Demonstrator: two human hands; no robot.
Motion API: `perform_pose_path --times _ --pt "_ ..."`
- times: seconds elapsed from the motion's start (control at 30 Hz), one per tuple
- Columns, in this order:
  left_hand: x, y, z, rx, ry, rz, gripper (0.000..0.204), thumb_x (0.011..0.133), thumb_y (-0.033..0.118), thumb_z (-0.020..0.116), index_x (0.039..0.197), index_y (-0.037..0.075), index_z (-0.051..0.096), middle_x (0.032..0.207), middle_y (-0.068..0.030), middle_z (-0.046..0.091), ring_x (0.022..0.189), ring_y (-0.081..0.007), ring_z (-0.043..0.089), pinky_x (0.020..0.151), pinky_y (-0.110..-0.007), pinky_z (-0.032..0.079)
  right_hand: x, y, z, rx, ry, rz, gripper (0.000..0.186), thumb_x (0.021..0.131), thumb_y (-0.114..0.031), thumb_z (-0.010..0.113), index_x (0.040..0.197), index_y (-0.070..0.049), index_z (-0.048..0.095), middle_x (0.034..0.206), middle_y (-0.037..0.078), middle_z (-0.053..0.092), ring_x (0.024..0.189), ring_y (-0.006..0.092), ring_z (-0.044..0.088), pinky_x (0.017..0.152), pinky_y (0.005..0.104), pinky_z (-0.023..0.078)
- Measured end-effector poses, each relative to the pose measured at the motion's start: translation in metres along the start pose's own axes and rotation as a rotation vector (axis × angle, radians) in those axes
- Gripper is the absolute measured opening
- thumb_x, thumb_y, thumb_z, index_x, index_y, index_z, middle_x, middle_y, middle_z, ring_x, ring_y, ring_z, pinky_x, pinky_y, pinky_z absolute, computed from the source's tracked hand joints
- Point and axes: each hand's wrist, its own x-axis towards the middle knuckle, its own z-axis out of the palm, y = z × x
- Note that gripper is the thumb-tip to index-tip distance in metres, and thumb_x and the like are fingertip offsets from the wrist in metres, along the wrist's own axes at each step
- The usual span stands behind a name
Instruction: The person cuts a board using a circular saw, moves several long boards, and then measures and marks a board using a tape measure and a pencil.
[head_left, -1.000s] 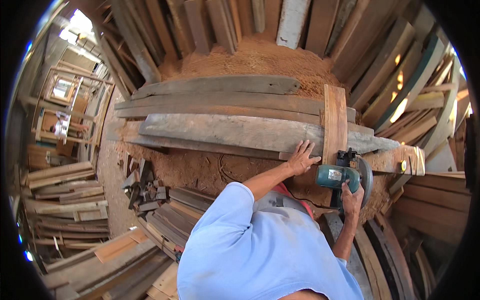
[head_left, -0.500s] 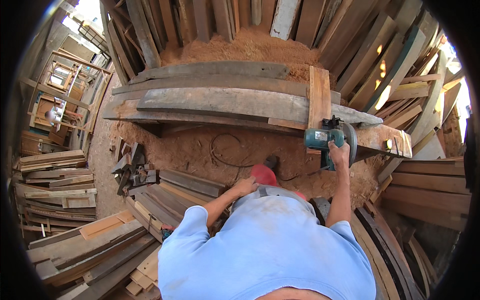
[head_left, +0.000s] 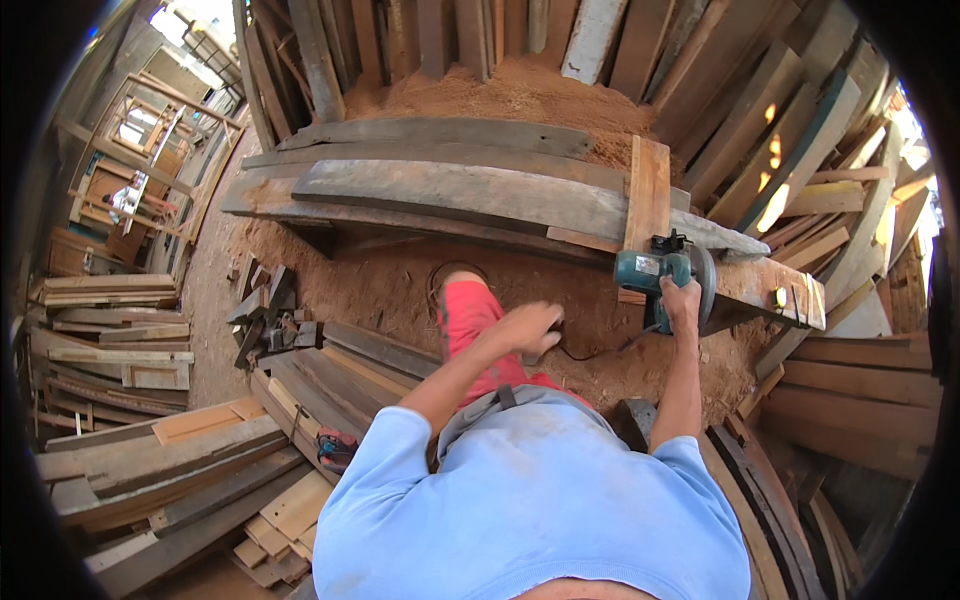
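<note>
My right hand (head_left: 683, 303) is wrapped round the rear handle of a teal circular saw (head_left: 638, 271). The saw sits at the near end of a short reddish-brown board (head_left: 648, 185), which lies crosswise over a long, weathered grey plank (head_left: 450, 190). Its round blade guard is on the right side. My left hand (head_left: 530, 328) hangs in the air over my red trouser leg (head_left: 472, 320), apart from the saw and the wood. Motion smears its fingers, so whether they are open or closed does not show.
A dark cord (head_left: 590, 355) trails along the dusty ground below the saw. Stacked planks (head_left: 180, 490) lie at the lower left, with a heap of short offcuts (head_left: 268, 315) above them. Boards lean along the far side behind a sawdust pile (head_left: 490, 100). A small power tool (head_left: 335, 448) rests on the left planks.
My left hand has moved up and right, away from my waist. My left leg has come forward into view. The right hand keeps its grip on the saw, which has barely moved.
</note>
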Motion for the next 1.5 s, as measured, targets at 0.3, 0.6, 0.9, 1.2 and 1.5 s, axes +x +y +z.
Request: perform_pose_path --times 0.3,0.6,0.9,1.2,1.5 --pt "0.149 0.014 -0.018 0.3 0.176 -0.004 0.065 0.081 0.032 0.081 0.135 0.006 0.055 0.136 -0.0256 0.055 0.135 -0.0449 0.048 0.113 -0.057 0.036 0.002 0.012 -0.001 0.117 -0.066 0.024 0.006 0.096 -0.011 0.069 0.094 -0.005 0.068 0.068 -0.001 0.058 0.05 0.01 0.05 0.047 0.0294 0.04" --pt "0.216 -0.049 -0.015 0.477 -0.027 0.019 0.107 0.073 0.037 0.088 0.16 0.008 0.032 0.164 -0.0339 0.025 0.155 -0.0515 0.019 0.125 -0.063 0.017 -0.004 0.014 0.003 -0.091 0.03 -0.069 0.014 0.09 -0.009 0.073 0.102 0.0 0.071 0.078 0.007 0.069 0.071 0.0179 0.065 0.07 0.038 0.054" --pt "0.266 -0.115 -0.004 0.499 -0.06 0.29 0.088 0.081 0.024 0.085 0.158 0.036 0.043 0.167 -0.0277 0.026 0.154 -0.0529 0.018 0.124 -0.067 0.017 -0.016 -0.015 0.001 -0.052 0.036 0.105 0.022 0.087 -0.012 0.076 0.103 0.001 0.069 0.088 0.015 0.073 0.082 0.0246 0.071 0.08 0.0374 0.055" --pt "0.268 -0.118 -0.001 0.583 -0.068 0.345 0.075 0.084 0.02 0.079 0.151 0.038 0.052 0.165 -0.0268 0.03 0.151 -0.0587 0.02 0.119 -0.075 0.017 -0.047 -0.03 -0.019 0.345 0.129 0.163 0.032 0.085 -0.006 0.075 0.114 0.004 0.067 0.09 0.004 0.07 0.084 0.0134 0.064 0.08 0.0313 0.053" --pt "0.268 -0.107 -0.003 0.631 -0.089 0.338 0.078 0.08 0.018 0.083 0.15 0.036 0.054 0.165 -0.0267 0.03 0.151 -0.0581 0.019 0.119 -0.074 0.019 -0.096 -0.004 -0.046 0.23 0.181 0.268 0.033 0.085 -0.006 0.075 0.116 0.003 0.067 0.092 0.005 0.068 0.083 0.0124 0.063 0.078 0.0304 0.054"
